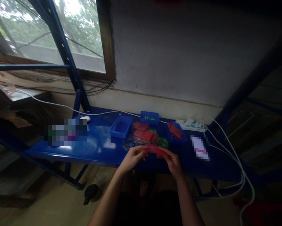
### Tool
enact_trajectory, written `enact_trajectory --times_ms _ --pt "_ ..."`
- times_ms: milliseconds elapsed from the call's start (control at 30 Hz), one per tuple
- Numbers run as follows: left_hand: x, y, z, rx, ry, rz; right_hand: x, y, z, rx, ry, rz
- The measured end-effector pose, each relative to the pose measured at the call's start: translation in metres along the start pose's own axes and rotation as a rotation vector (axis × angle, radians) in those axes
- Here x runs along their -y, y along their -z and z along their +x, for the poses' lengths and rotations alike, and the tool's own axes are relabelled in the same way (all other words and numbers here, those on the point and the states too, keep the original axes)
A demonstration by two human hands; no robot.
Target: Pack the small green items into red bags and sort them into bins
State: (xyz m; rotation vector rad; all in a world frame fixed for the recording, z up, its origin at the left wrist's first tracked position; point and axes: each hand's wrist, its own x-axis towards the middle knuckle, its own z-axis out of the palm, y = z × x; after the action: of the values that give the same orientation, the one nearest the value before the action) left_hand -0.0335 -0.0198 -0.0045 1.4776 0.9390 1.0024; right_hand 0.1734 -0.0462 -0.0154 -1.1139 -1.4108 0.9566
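Between my two hands, a flat red packet is stretched sideways just above the table's front edge. My left hand is closed on its left end, thumb and fingers pinching it. My right hand grips the opposite end in the same way. Just beyond the hands lies a pile of red packets, some in clear wrapping. A green bundle sits at the right of this pile. Small shiny pieces lie left of it, too blurred to name.
On the blue table stand a blue tray, another with green pieces, and a third holding red packets. A white power strip and a white cable are at the right. A dark object lies on the floor.
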Motion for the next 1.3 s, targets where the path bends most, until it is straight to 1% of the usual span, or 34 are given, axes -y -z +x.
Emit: enact_trajectory --times_ms 100,200,267,367,500,700,833,900,1033,1100,1167,1300 --pt "-0.006 0.002 -0.001 0.010 -0.022 -0.003 0.003 0.003 -0.002 0.012 0.024 -0.006" --pt "-0.009 0.002 0.001 -0.022 0.005 0.000 0.006 0.003 -0.003 0.046 0.038 -0.010" --pt "-0.006 0.000 0.002 -0.038 0.021 -0.005 0.008 0.002 -0.002 0.038 0.030 -0.047" --pt "0.001 -0.003 0.005 -0.055 -0.003 -0.082 0.007 -0.001 0.001 -0.012 -0.009 -0.108" --pt "0.006 -0.005 0.005 -0.080 -0.014 -0.166 0.003 -0.003 0.003 -0.022 -0.041 -0.105" --pt "0.005 -0.003 0.005 -0.016 0.035 -0.120 0.000 -0.003 0.003 -0.061 -0.050 -0.073" --pt "0.004 -0.004 0.004 -0.020 0.023 -0.089 -0.001 -0.003 0.005 -0.049 -0.065 -0.085" --pt "0.003 -0.004 0.004 -0.021 0.021 -0.095 -0.003 -0.003 0.006 -0.058 -0.048 -0.099" --pt "0.003 -0.004 0.003 0.015 0.013 -0.130 -0.007 -0.002 0.008 -0.133 0.062 -0.163" --pt "0.002 -0.003 0.003 0.025 -0.002 -0.123 -0.008 -0.002 0.009 -0.145 0.097 -0.194" --pt "0.001 -0.002 0.002 0.021 -0.026 -0.110 -0.008 -0.002 0.009 -0.125 0.092 -0.187" --pt "0.000 -0.001 0.003 -0.006 -0.035 -0.147 -0.007 -0.002 0.007 -0.038 -0.005 -0.089"
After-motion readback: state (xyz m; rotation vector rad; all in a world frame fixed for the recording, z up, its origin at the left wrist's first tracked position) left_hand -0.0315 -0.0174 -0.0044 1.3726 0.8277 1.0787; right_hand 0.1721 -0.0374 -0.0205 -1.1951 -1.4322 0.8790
